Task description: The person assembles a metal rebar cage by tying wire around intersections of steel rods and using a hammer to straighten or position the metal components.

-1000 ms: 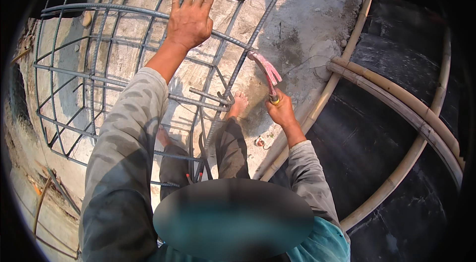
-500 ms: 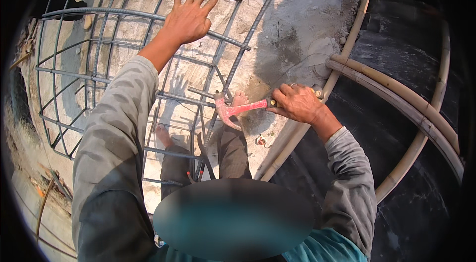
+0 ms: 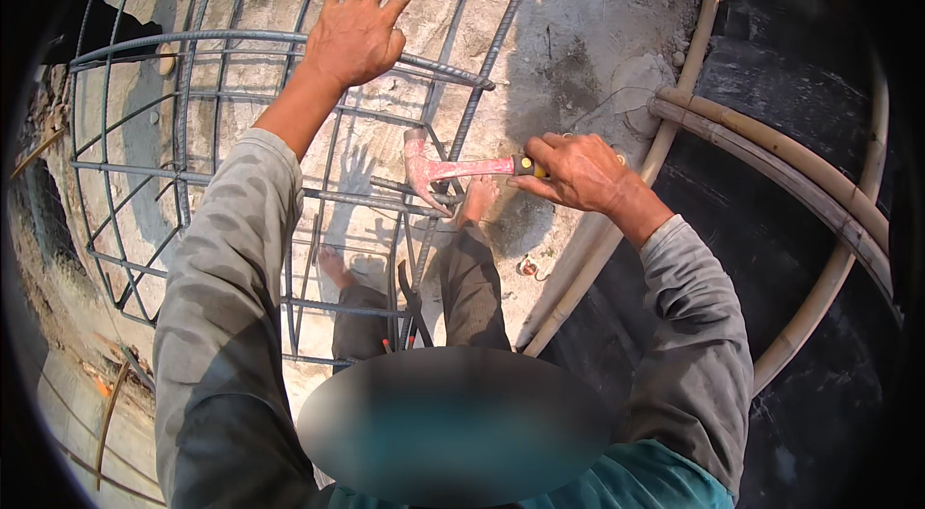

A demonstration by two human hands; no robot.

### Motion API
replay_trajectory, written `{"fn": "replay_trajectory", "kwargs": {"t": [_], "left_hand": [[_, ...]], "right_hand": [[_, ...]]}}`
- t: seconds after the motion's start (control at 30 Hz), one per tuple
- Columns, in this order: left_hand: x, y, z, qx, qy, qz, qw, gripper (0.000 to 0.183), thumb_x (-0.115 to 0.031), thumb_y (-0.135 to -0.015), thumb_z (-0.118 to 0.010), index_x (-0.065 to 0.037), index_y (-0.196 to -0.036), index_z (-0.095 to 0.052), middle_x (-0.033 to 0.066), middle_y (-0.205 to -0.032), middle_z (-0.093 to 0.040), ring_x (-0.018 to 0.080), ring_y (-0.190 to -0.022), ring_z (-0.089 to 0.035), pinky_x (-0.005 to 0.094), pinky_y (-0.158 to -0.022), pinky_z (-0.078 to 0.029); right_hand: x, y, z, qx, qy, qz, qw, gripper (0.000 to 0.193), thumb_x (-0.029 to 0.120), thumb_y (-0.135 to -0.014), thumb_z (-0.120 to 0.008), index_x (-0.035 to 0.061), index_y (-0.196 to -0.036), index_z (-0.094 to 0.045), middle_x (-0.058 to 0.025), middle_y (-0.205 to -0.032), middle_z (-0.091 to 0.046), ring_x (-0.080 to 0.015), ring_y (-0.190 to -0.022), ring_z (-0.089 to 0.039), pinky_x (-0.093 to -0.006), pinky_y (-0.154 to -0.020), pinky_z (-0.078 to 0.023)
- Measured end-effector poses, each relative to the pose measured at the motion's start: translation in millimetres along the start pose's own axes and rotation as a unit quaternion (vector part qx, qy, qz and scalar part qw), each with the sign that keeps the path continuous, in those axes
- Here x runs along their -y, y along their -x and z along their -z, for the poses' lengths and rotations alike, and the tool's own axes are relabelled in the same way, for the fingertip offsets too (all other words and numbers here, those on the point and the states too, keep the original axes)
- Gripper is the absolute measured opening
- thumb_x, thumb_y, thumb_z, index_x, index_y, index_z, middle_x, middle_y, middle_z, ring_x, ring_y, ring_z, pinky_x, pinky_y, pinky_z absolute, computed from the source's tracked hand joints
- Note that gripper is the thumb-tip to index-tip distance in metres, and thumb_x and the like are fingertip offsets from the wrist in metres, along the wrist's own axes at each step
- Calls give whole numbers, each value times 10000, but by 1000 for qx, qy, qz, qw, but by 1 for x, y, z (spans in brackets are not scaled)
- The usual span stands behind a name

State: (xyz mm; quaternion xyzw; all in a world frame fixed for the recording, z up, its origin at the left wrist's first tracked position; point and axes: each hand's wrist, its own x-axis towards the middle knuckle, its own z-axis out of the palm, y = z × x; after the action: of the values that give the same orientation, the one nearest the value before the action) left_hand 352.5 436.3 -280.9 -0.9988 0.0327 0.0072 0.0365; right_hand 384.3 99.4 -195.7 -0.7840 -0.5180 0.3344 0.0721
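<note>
A claw hammer (image 3: 472,168) with a red shaft and a black and yellow grip is held in my right hand (image 3: 578,174), fingers wrapped round the grip. Its worn head lies over the end of a bar of the rebar cage (image 3: 414,204); whether it touches the steel I cannot tell. Above the cage my left hand (image 3: 356,32) is stretched out, fingers spread, palm down, with nothing in it. It is nearest to a long ribbed bar (image 3: 448,73) that passes by the wrist; contact with the bar is not plain. The cage stretches left and away from me.
My bare feet (image 3: 480,196) stand on pale, rough ground among the bars. A dark tool with red tips (image 3: 412,302) leans in the cage near my legs. On the right, bamboo poles (image 3: 771,143) cross black sheeting (image 3: 771,56). Another person's foot (image 3: 166,58) shows at far left.
The hammer has risen slightly, its head turning from downward-tilted to nearly level and shifting a little left. My right hand has moved up a little. My left hand stays spread.
</note>
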Motion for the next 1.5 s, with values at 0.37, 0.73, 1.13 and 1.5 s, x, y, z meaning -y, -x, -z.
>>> {"fn": "replay_trajectory", "kwargs": {"t": [0.37, 0.73, 1.13, 1.5], "left_hand": [[10, -1, -10, -72, 131, -21, 989, 792, -288, -809, -501, -201, -1570, -298, 95, -1609, -320, 322, -1503, -237, 550, -1206, -181], [12, -5, -6, -98, 169, 50, 979, 729, -292, -834, -505, -192, -1542, -364, 76, -1576, -388, 308, -1481, -299, 542, -1192, -202], [1, 3, -2, -67, 146, 108, 981, 746, -306, -809, -520, -229, -1535, -368, 43, -1589, -362, 290, -1488, -278, 577, -1183, -227], [3, 0, -8, -69, 65, 64, 993, 710, -348, -822, -513, -280, -1519, -394, 38, -1603, -335, 282, -1487, -277, 599, -1173, -241]], "right_hand": [[-63, 67, -78, 2, 3, -80, 997, 458, 531, -921, -610, 77, -922, -556, -85, -755, -598, -305, -712, -665, -414, -635, -537], [-118, 25, -60, 48, 29, 51, 997, 416, 500, -941, -583, 86, -962, -571, -106, -810, -614, -325, -762, -683, -442, -667, -548], [-115, 40, 13, -55, -43, 40, 997, 476, 520, -885, -677, 53, -896, -583, -117, -719, -583, -327, -654, -657, -440, -586, -523], [-84, 23, -17, 5, -34, 99, 995, 502, 560, -914, -608, 68, -837, -548, -103, -706, -602, -328, -634, -663, -424, -567, -537]]}}
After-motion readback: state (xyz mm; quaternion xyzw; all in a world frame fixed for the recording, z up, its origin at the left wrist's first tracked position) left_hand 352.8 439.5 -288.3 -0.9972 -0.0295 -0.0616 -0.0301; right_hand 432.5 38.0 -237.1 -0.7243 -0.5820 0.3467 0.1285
